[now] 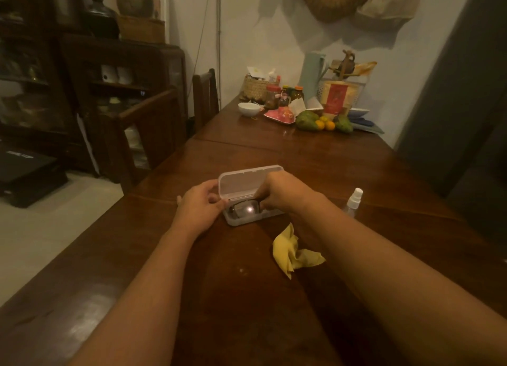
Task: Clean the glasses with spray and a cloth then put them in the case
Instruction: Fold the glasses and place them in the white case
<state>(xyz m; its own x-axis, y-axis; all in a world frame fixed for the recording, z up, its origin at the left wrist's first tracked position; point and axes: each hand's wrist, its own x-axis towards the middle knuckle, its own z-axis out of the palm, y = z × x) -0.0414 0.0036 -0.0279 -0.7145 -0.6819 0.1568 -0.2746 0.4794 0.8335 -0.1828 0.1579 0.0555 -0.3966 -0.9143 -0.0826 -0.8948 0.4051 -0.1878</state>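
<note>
Glasses (244, 209) lie in the open case (241, 186) at frame centre, its lid raised on the far side. The left hand (200, 204) curls its fingers around the case's left end. The right hand (285, 191) bends its fingers down, pinching the glasses' frame. The cloth (290, 253) lies just lower right of the case and the spray (354, 201) stands to its right. Left of the case, table (153, 201) wood runs to the edge.

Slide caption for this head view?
Left hand holds the open case, right hand holds glasses inside; cloth and spray nearby.
</note>
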